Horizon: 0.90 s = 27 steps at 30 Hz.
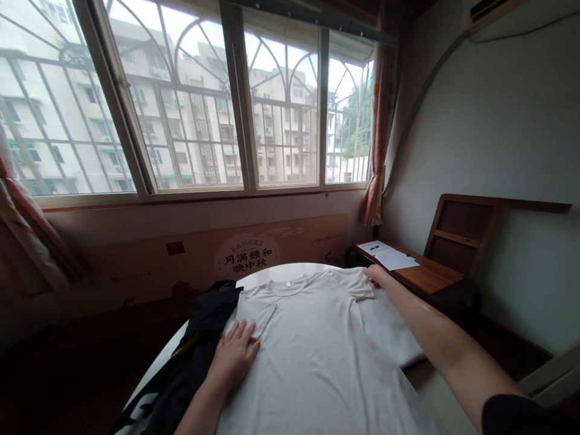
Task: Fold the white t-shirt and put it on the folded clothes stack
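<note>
A white short-sleeved T-shirt (312,344) lies spread out on a round white table (267,275), its neckline at the far side. My left hand (236,353) rests on the shirt's left edge below the left sleeve, fingers apart and lying flat. At the far right, my right hand (372,275) has its fingers closed on the end of the right sleeve. Black clothing (199,344) lies along the table's left side, partly under my left forearm. A folded light cloth (392,329) lies to the right of the shirt, partly behind my right forearm.
Beyond the table's right side stands a wooden desk (426,272) with white paper (389,255) and a pen on it. A printed cardboard panel (299,241) leans below the barred windows. Patterned curtains (378,175) hang at both sides.
</note>
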Available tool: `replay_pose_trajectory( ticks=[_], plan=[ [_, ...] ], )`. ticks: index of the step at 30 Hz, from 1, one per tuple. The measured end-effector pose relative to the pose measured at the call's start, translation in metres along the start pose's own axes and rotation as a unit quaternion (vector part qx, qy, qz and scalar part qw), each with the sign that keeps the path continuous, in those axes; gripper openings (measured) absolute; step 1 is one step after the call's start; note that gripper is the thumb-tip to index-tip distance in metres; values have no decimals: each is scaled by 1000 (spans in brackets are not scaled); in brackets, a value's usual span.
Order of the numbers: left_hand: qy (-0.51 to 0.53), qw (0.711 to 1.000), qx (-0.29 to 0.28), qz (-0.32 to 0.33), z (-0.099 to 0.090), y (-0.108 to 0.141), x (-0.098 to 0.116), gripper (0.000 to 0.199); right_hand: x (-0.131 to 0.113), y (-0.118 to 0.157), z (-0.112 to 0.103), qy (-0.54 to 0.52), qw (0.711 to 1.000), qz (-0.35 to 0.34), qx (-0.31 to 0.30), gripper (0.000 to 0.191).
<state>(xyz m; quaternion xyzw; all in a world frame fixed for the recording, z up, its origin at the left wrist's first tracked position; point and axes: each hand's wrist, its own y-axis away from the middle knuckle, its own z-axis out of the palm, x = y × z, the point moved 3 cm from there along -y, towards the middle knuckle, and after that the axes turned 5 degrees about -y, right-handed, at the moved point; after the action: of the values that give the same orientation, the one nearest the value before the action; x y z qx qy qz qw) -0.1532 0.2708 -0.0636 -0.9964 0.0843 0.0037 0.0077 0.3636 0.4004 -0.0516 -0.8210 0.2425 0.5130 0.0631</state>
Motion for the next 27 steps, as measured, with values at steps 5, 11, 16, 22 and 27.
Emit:
replay_pose_trajectory(
  ticks=[5, 11, 16, 22, 27],
  plan=[
    [0, 1000, -4, -3, -1, 1, 0, 61, -6, 11, 11, -94, 995, -2, -39, 31],
    [2, 1000, 1, 0, 2, 1, -1, 61, -28, 34, 18, -157, 980, -46, -113, 30],
    [8, 1000, 4, 1, 3, 2, -1, 61, -50, 52, 37, -161, 967, -81, -177, 25],
    [12, 1000, 4, 1, 0, 3, 1, 60, -66, 54, 56, -100, 966, -113, -208, 25],
    [4, 1000, 2, 1, 0, 2, 1, 59, -58, 43, 48, -9, 978, -167, -128, 34]
  ],
)
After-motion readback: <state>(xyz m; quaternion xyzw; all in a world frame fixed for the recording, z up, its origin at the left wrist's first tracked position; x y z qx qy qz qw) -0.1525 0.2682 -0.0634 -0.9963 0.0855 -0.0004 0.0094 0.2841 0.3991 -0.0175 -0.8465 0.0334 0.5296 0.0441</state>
